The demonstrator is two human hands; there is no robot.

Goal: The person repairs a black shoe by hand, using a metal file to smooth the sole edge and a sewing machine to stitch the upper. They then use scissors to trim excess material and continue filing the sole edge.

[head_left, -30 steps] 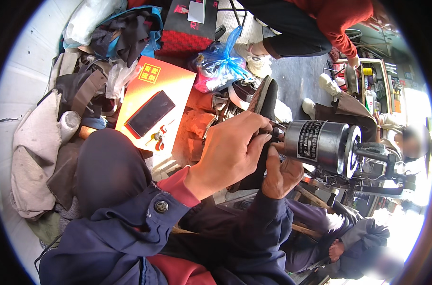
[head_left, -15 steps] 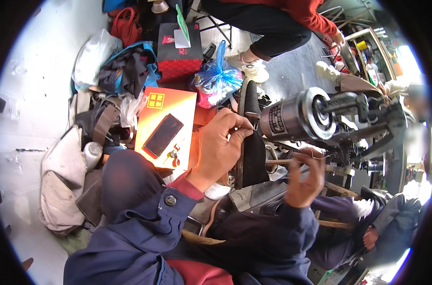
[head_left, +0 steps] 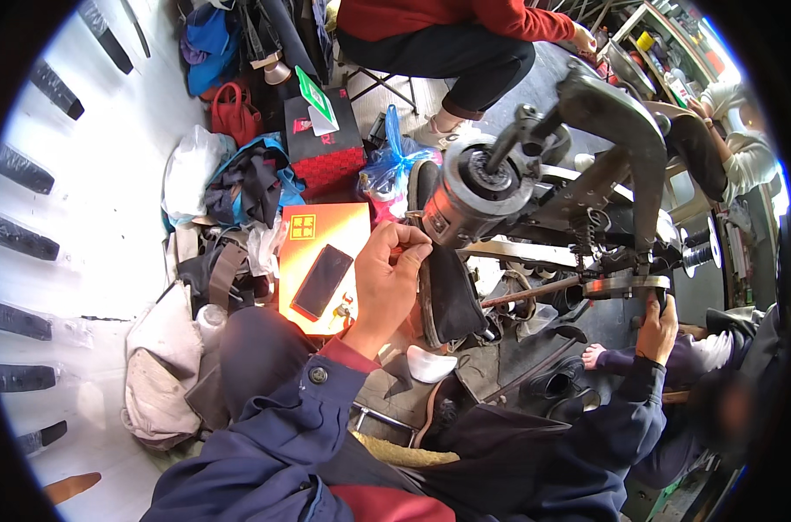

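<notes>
A dark metal hand-cranked sewing machine (head_left: 600, 96) stands before me, its round cylinder (head_left: 447, 209) above a black shoe (head_left: 456, 300). The shoe's far part is hidden behind the cylinder. Beside the shoe's left edge, my left hand (head_left: 387, 283) is closed in a pinch. Whatever its fingertips hold is too small to make out. Farther right, my right hand (head_left: 656, 331) has its fingers closed at the end of a flat, rounded metal part (head_left: 626, 284) of the machine.
An orange-red box (head_left: 326, 226) carries a phone (head_left: 323, 280) and keys. Behind it are a blue plastic bag (head_left: 395, 157) and a dark box (head_left: 326, 143). Bags and cloth heap up at left. A person in red (head_left: 413, 22) sits at the back; others sit at right.
My right hand has moved right, onto the machine's flat metal part. The left hand still pinches beside the shoe. The view has shifted, and the machine's head appears turned and nearer.
</notes>
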